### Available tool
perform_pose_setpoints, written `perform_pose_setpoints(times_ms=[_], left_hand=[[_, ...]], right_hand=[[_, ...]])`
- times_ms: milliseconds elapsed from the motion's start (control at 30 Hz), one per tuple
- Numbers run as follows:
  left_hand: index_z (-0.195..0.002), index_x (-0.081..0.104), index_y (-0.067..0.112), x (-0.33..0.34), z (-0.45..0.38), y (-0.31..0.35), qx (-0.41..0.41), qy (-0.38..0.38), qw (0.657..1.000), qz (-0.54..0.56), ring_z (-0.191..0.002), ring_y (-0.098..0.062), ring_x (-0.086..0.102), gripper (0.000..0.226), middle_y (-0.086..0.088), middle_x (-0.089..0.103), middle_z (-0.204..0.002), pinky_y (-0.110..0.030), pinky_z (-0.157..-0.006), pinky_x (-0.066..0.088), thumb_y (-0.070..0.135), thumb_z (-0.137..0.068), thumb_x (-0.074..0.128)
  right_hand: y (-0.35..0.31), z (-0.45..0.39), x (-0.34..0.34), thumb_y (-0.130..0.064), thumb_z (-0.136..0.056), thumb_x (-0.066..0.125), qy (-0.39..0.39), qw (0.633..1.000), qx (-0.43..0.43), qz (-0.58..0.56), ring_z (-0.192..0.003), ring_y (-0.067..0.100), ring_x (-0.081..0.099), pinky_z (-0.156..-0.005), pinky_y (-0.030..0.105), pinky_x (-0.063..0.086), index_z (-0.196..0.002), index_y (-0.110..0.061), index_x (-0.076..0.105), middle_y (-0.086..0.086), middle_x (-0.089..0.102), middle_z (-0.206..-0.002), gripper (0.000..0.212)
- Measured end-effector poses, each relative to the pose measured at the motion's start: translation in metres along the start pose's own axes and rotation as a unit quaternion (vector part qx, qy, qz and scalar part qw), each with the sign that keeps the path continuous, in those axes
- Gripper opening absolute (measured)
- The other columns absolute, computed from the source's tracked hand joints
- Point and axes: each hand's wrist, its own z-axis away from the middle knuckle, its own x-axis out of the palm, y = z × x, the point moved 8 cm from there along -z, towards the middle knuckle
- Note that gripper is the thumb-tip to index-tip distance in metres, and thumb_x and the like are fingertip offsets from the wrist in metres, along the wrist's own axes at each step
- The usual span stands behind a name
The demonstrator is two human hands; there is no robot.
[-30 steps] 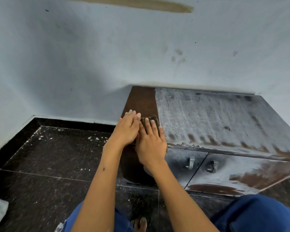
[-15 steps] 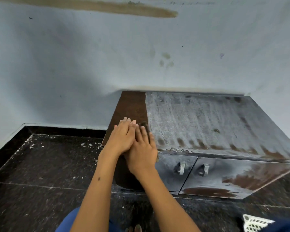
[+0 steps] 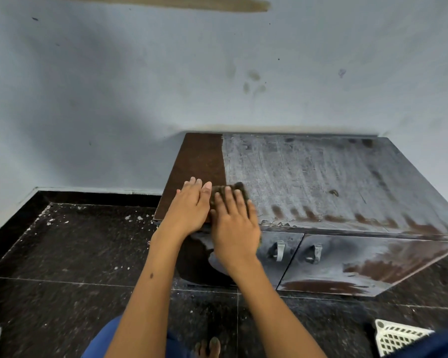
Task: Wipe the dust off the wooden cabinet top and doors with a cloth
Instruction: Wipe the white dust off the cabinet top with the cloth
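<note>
A low wooden cabinet (image 3: 321,177) stands against the wall, its top thick with grey dust except a clean brown strip (image 3: 199,161) along the left side. A dark cloth (image 3: 233,191) lies at the front of the top, on the line between clean and dusty. My right hand (image 3: 233,226) presses flat on the cloth, fingers spread. My left hand (image 3: 192,208) lies flat beside it on the clean strip, touching the cloth's left edge. Two dusty doors (image 3: 360,262) with metal handles (image 3: 279,250) face me, partly smeared.
A pale wall (image 3: 166,86) rises behind the cabinet. The dark tiled floor (image 3: 62,254) carries white specks and dust. A white plastic basket (image 3: 396,337) sits at the lower right. My blue-clad knee (image 3: 106,339) and a bare foot (image 3: 207,347) show at the bottom.
Both hands stay at the front left of the cabinet top. The cloth shows more beyond my right fingers than half a second ago, shifted slightly right onto the dusty part.
</note>
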Motion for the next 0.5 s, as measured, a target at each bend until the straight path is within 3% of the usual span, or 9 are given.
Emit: perform_pose_setpoints(times_ms=[133, 267, 400, 500], left_hand=[[-0.148, 0.019, 0.008, 0.001, -0.001, -0.002, -0.004, -0.002, 1.000, -0.018, -0.146, -0.017, 0.004, 0.056, -0.008, 0.012, -0.157, -0.032, -0.116, 0.000, 0.039, -0.101, 0.018], [-0.148, 0.020, 0.007, 0.004, -0.005, -0.002, -0.002, -0.004, 1.000, -0.012, -0.146, -0.017, 0.004, 0.055, -0.009, 0.013, -0.157, -0.033, -0.116, 0.000, 0.038, -0.102, 0.019], [-0.148, 0.020, 0.006, 0.010, -0.018, 0.001, 0.007, -0.014, 0.999, -0.036, -0.146, -0.019, 0.003, 0.056, -0.011, 0.012, -0.157, -0.034, -0.116, 0.000, 0.038, -0.102, 0.019], [-0.147, 0.020, 0.005, 0.009, -0.029, 0.000, 0.004, -0.003, 0.999, -0.050, -0.146, -0.020, 0.004, 0.057, -0.012, 0.012, -0.157, -0.035, -0.116, 0.001, 0.038, -0.101, 0.019]], right_hand=[[0.005, -0.003, -0.004, -0.037, -0.103, 0.021, 0.000, 0.999, 0.043, -0.008, -0.147, 0.020, -0.003, -0.117, 0.041, -0.002, -0.150, -0.022, 0.016, 0.001, 0.004, -0.159, 0.050], [-0.017, -0.005, 0.005, -0.045, -0.098, 0.040, -0.044, 0.998, -0.035, 0.004, -0.146, 0.018, -0.008, -0.118, 0.039, -0.005, -0.151, -0.022, 0.004, -0.002, -0.003, -0.159, 0.069], [0.010, 0.004, -0.006, -0.038, -0.102, 0.021, 0.000, 1.000, -0.004, -0.020, -0.146, 0.014, -0.002, -0.117, 0.038, -0.002, -0.150, -0.026, 0.018, -0.005, 0.006, -0.159, 0.049], [0.014, -0.009, -0.003, -0.037, -0.102, 0.018, 0.000, 0.999, 0.032, -0.016, -0.146, 0.017, -0.003, -0.117, 0.040, -0.002, -0.150, -0.025, 0.019, -0.002, 0.006, -0.159, 0.049]])
